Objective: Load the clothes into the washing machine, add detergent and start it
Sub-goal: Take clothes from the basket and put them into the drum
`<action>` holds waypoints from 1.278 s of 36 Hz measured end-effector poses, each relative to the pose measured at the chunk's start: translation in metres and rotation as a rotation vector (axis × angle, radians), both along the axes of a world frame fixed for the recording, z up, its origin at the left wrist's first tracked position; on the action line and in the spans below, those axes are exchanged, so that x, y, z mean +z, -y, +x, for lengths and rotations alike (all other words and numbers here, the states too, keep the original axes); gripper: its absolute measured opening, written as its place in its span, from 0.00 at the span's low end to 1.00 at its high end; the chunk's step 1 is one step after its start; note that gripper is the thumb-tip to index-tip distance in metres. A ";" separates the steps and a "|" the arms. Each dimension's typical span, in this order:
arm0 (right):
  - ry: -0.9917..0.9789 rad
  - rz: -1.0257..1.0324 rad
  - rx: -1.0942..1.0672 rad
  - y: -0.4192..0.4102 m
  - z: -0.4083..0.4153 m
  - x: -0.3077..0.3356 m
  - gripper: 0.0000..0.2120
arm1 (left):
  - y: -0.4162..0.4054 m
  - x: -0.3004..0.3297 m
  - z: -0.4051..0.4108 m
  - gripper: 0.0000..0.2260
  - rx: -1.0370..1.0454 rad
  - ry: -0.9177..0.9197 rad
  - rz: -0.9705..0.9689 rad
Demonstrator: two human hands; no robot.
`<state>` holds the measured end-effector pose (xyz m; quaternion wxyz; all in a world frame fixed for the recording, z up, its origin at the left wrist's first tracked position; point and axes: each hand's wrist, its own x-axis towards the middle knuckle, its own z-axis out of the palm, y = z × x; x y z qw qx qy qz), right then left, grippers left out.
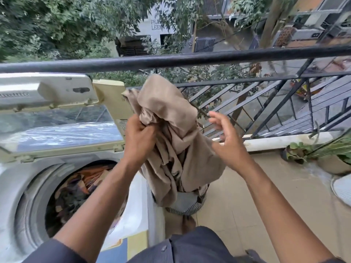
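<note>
While the fingers [146,130] of the left hand [139,138] are curled tight and clamped on a bunched fold of the beige, crumpled cotton garment [171,133], the fingers [216,120] of the right hand [227,140] are spread apart and loosely bent, holding nothing, just beside the cloth's right edge. The garment hangs up in the air from that left grip, its upper part puffed above the hand and its lower part drooping toward a striped fabric laundry bag [191,207] on the floor (the bag's contents are mostly hidden behind the cloth). The cloth is to the right of the white top-loading washing machine [17,177], not in it. The machine's round drum opening [76,194] already holds dark brown and orange patterned clothes, and its yellowed plastic lid with a glass pane [57,118] stands raised behind the opening. A black metal balcony railing [190,57] runs behind the hands, with green trees [57,25] and buildings beyond it. At the right, on the tan tiled floor [256,196], sits a potted green plant [330,154].
</note>
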<state>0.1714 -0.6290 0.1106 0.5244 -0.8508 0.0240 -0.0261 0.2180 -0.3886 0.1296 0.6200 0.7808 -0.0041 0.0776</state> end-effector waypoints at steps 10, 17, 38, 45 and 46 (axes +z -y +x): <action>-0.763 -0.201 0.024 0.000 -0.013 -0.180 0.57 | 0.007 0.056 -0.005 0.10 0.018 0.143 -0.185; -0.641 -0.379 -0.031 -0.016 0.006 -0.153 0.28 | -0.004 0.062 -0.001 0.11 -0.007 0.182 -0.123; 0.233 0.171 -0.131 0.008 0.034 0.112 0.11 | -0.001 0.025 -0.005 0.19 -0.023 -0.082 0.326; 0.194 0.142 0.068 -0.056 0.021 0.120 0.25 | 0.019 0.021 -0.013 0.33 -0.334 0.076 0.287; 0.190 0.099 0.095 -0.061 0.018 0.119 0.26 | 0.021 0.018 -0.012 0.30 -0.298 0.050 0.231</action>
